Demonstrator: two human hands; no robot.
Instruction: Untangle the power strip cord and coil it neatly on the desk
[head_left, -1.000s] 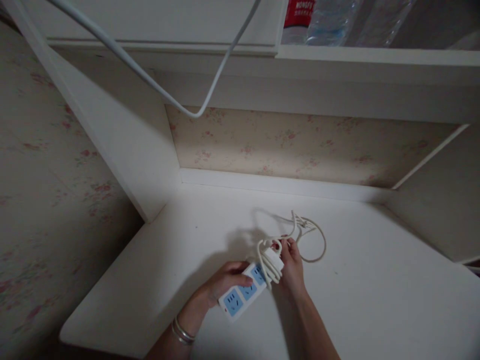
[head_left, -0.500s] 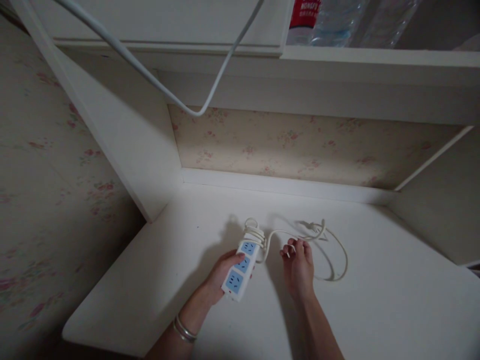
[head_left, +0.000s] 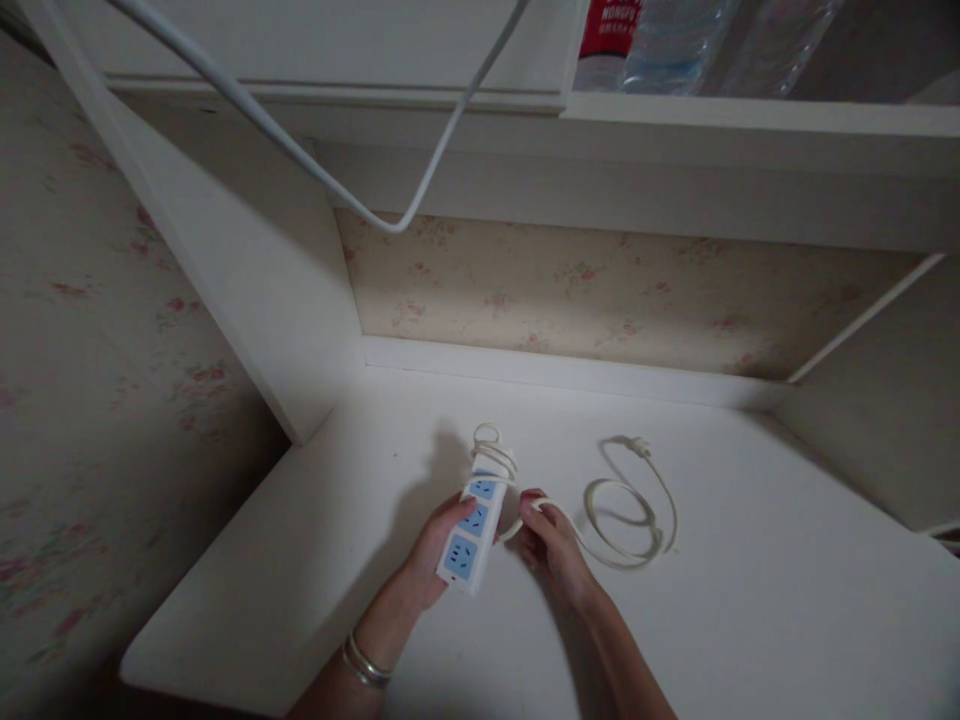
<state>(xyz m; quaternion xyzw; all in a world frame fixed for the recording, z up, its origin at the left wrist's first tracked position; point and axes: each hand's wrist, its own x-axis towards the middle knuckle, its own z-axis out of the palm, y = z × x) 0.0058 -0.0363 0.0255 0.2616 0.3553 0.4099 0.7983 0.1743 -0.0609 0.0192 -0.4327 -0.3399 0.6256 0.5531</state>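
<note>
A white power strip (head_left: 480, 525) with blue socket faces is tilted in my left hand (head_left: 436, 545), thumb across its front and fingers behind. Part of its cream cord (head_left: 493, 460) is wound around the far end, with a small loop sticking out beyond it. To the right of the strip, my right hand (head_left: 553, 545) pinches the cord between thumb and fingers. From there the loose cord (head_left: 626, 562) curls over the white desk top and ends at a plug (head_left: 640, 447).
A thick white cable (head_left: 394, 226) hangs in a bend across the upper left. Clear plastic bottles (head_left: 671, 45) stand on the shelf (head_left: 750, 110) above the desk (head_left: 262, 620). An upright side panel (head_left: 247, 230) bounds the left, with flowered wallpaper behind.
My right hand has moved left toward the strip with the cord pinched in it. The loose cord and plug have shifted into a new curl, and the strip has moved slightly left.
</note>
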